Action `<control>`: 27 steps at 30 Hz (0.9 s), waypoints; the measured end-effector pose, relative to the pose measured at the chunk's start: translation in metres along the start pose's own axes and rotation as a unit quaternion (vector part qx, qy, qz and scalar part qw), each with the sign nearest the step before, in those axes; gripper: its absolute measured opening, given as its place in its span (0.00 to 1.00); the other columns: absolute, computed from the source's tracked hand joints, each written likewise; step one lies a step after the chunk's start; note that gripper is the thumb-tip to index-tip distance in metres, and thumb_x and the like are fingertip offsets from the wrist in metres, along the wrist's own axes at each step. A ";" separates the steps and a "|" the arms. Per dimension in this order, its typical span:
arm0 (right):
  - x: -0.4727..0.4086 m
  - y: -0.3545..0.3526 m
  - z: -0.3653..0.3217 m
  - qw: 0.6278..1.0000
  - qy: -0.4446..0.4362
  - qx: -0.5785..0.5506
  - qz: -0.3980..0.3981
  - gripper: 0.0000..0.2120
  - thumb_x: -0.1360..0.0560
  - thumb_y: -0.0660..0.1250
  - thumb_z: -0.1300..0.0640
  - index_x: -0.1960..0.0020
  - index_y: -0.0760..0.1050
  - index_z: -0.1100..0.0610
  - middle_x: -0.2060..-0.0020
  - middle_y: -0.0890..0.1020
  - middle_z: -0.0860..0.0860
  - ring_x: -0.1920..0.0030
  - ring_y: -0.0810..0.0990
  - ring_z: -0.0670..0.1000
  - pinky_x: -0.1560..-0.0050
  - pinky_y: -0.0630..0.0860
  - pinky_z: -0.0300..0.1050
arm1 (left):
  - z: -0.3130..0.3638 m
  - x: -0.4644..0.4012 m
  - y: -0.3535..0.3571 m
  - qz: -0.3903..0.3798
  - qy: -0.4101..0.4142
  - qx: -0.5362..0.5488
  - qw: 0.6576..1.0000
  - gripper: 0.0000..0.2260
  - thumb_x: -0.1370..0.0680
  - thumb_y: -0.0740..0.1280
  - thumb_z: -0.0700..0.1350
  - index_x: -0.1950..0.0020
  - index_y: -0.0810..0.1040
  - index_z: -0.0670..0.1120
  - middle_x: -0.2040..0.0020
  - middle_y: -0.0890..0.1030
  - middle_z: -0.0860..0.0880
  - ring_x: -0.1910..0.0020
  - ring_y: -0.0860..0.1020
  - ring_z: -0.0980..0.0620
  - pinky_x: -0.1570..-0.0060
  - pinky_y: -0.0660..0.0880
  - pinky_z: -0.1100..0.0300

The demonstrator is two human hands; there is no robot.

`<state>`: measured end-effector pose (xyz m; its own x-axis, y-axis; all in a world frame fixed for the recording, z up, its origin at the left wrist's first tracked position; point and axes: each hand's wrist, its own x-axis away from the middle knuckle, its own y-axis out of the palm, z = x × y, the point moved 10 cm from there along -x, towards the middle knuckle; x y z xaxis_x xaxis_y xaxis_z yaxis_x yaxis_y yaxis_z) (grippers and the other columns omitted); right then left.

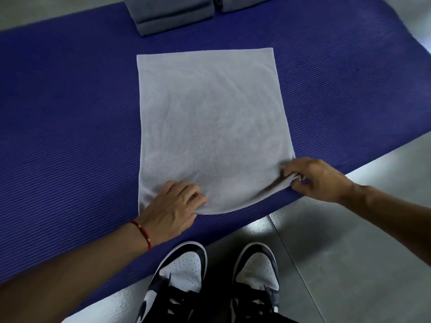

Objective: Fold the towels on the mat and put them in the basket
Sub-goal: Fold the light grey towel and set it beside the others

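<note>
Two black-and-white shoes (186, 283) are seen nearest, at 6 o'clock, toes at the near edge of the mat (70, 117); the mat is blue and ribbed, laid over a grey floor (349, 252).

Towel (210, 127): pale grey, spread flat in mid-mat, long side running 12 to 6; faint creases are noted across its middle; the near hem is lifted slightly and bowed between the hands.

Left hand (175, 203): placed at the towel's 7 o'clock corner, fingers curled over the cloth, thumb tucked under the hem; a red cord is worn at the wrist. Right hand (312, 178): at the 5 o'clock corner, a bunch of cloth pinched tight between thumb and fingers.

Handling, as judged: light, soft and limp; no stiffness to be relied on, so the middle will sag when raised; terry should cling to the ribbed mat rather than slide. Corners are the best hold; both near corners are to be carried together toward 12 so the edges meet.

Grey blocks (172, 15) are noted at 12, perhaps folded towels; no basket is seen.
</note>
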<state>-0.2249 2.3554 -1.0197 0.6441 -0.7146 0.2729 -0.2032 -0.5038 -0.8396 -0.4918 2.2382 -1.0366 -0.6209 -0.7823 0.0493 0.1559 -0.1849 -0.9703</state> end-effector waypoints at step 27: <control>0.002 -0.034 0.025 0.960 0.169 -0.194 0.109 0.06 0.16 0.56 0.43 0.47 0.71 0.39 0.57 0.79 0.46 0.56 0.80 0.49 0.60 0.77 0.44 | -0.137 0.070 -0.037 0.015 -0.419 0.500 0.758 0.21 0.23 0.66 0.67 0.39 0.81 0.54 0.45 0.86 0.53 0.45 0.84 0.54 0.40 0.80 0.44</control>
<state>-0.1979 2.3830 -1.0025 0.2925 -0.9072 0.3025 -0.6078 -0.4206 -0.6736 -0.6463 2.2719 -1.0301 0.0354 -0.8209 0.5700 0.9246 -0.1896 -0.3304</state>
